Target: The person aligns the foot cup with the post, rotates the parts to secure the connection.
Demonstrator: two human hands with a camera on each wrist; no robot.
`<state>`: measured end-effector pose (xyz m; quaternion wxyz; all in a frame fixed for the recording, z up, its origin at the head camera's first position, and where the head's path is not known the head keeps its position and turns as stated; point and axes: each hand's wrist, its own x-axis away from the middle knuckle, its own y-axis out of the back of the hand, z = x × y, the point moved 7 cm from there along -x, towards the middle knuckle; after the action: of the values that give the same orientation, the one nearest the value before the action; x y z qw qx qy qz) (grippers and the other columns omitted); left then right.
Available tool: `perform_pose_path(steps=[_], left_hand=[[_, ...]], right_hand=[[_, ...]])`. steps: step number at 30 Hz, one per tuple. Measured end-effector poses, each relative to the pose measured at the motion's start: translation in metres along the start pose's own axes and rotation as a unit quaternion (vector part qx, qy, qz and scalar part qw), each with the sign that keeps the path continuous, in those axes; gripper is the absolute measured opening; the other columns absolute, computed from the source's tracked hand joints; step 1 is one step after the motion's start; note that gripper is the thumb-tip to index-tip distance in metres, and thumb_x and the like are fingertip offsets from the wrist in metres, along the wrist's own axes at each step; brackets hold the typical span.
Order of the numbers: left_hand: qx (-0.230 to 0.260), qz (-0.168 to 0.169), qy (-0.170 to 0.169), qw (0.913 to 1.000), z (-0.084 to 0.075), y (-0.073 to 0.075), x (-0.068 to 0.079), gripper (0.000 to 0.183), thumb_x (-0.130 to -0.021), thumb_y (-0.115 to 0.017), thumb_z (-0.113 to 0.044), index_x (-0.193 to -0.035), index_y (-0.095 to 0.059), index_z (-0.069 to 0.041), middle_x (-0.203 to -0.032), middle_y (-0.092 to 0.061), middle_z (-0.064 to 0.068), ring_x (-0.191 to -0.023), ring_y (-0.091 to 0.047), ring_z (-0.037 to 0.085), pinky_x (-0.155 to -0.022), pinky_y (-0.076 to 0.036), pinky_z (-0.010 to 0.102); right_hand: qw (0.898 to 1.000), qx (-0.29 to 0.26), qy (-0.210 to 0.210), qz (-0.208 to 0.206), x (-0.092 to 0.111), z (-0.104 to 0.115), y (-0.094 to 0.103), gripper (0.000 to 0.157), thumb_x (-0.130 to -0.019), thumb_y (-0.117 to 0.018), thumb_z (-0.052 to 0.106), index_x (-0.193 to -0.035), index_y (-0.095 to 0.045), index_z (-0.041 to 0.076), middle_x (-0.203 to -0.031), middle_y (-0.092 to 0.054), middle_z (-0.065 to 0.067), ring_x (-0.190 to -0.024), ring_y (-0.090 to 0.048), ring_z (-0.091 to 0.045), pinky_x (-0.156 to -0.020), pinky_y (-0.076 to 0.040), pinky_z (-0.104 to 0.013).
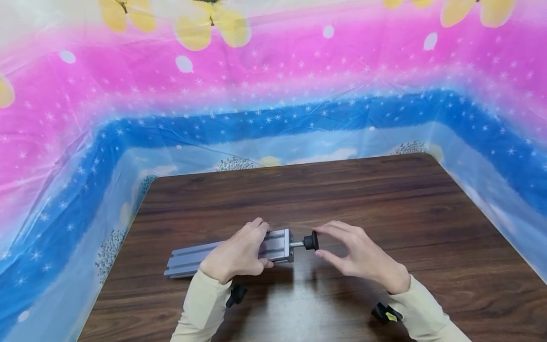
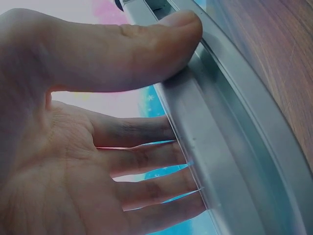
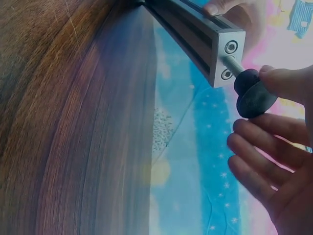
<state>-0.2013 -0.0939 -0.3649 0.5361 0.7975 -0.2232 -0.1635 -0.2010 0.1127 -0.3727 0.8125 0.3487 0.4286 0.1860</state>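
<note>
My left hand [image 1: 239, 249] grips a silver slotted aluminium profile [image 1: 192, 259] near its right end. In the left wrist view the thumb [image 2: 146, 51] lies on one edge and the fingers reach the opposite side. From the profile's end plate [image 3: 229, 61], which bears two screws, sticks a threaded stud [image 1: 297, 244] with a black levelling foot [image 1: 311, 241] on it. My right hand [image 1: 359, 251] pinches the rim of that foot between thumb and index finger. Its other fingers are spread apart from the foot in the right wrist view.
The profile is held over a dark wood-grain table [image 1: 342, 190]. A patterned pink and blue cloth [image 1: 273, 99] hangs around the table's back and sides. Black wrist devices show below the left sleeve [image 1: 201, 304] and the right sleeve [image 1: 425, 308].
</note>
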Motion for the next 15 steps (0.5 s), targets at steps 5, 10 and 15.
perform_pose_path(steps=[5,10,15], left_hand=[[-0.006,-0.010,-0.011,0.9999,-0.001,0.000,0.001,0.043,-0.074,-0.085,-0.015,-0.104,-0.058,0.002,-0.090,-0.049,0.005,-0.080,-0.044,0.019,-0.073,-0.042,0.033],[-0.006,-0.011,-0.012,0.9998,-0.001,0.000,0.001,0.043,-0.074,-0.085,-0.015,-0.104,-0.058,0.001,-0.091,-0.048,0.005,-0.080,-0.043,0.019,-0.074,-0.042,0.034],[-0.005,-0.012,-0.017,0.9998,-0.002,0.000,0.001,0.041,-0.074,-0.085,-0.014,-0.102,-0.058,0.001,-0.090,-0.048,0.004,-0.079,-0.043,0.018,-0.072,-0.041,0.032]], right_hand=[[1.000,-0.005,-0.030,0.005,0.000,-0.003,-0.005,0.020,-0.093,-0.074,0.021,-0.111,-0.072,0.013,-0.101,-0.072,0.006,-0.094,-0.070,-0.007,-0.080,-0.059,-0.034],[0.998,-0.005,-0.063,0.015,-0.002,-0.008,-0.010,0.018,-0.100,-0.064,0.024,-0.082,-0.063,0.024,-0.074,-0.059,0.016,-0.066,-0.053,0.004,-0.061,-0.050,-0.022],[0.995,0.004,-0.093,0.025,-0.002,-0.010,-0.010,0.025,-0.103,-0.059,0.024,-0.078,-0.061,0.021,-0.068,-0.053,0.014,-0.062,-0.048,0.003,-0.059,-0.045,-0.020]])
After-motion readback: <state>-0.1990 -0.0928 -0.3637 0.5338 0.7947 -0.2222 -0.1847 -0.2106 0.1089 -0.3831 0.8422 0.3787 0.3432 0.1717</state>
